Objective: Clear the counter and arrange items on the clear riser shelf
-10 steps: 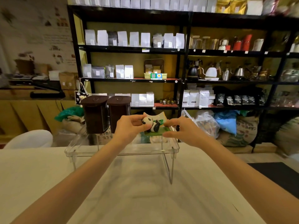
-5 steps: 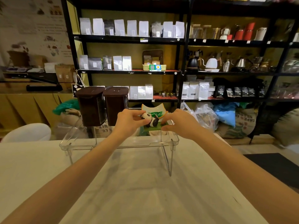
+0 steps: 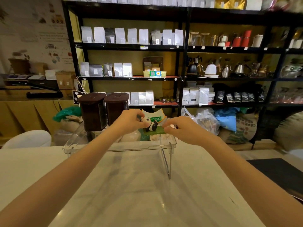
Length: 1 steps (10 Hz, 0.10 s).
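A clear riser shelf (image 3: pixel 131 147) stands at the far edge of the white counter (image 3: pixel 114 185). On its right half sits a panda figurine (image 3: pixel 150 124) on a green base, with a curved white-and-yellow backdrop behind it. My left hand (image 3: pixel 129 120) pinches the panda's head. My right hand (image 3: pixel 180 128) grips the right edge of the green base. Two dark brown lidded canisters (image 3: pixel 102 110) stand upright on the shelf's left half.
Behind the counter, black shelving (image 3: pixel 180 76) holds coffee bags, kettles and jars. Sacks and plastic bags (image 3: pixel 229 125) lie on the floor below. A white chair back (image 3: pixel 27 139) shows at left. A dark mat (image 3: pixel 278 172) lies at the counter's right edge.
Both hands stay on the panda figurine, which has shifted only slightly on the shelf. The camera has tilted a little.
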### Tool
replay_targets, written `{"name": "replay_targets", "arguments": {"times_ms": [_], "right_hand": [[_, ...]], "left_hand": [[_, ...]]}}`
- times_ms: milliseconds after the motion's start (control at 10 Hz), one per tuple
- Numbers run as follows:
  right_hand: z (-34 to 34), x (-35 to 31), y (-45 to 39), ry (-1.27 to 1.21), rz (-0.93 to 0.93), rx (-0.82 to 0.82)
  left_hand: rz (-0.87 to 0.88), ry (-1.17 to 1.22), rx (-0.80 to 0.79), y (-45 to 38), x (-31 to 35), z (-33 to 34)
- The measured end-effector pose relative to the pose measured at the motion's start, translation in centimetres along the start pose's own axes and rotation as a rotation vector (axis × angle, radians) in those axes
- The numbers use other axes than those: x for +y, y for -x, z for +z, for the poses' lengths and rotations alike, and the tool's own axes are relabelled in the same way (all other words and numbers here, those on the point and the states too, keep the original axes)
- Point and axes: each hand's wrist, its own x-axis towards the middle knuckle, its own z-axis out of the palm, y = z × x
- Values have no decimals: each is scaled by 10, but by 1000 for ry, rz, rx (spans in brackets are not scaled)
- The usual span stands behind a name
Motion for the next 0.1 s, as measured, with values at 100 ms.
{"name": "replay_targets", "arguments": {"times_ms": [100], "right_hand": [[-30, -18, 37, -237, -121, 304]], "left_hand": [[19, -142, -37, 0, 16, -31]]}}
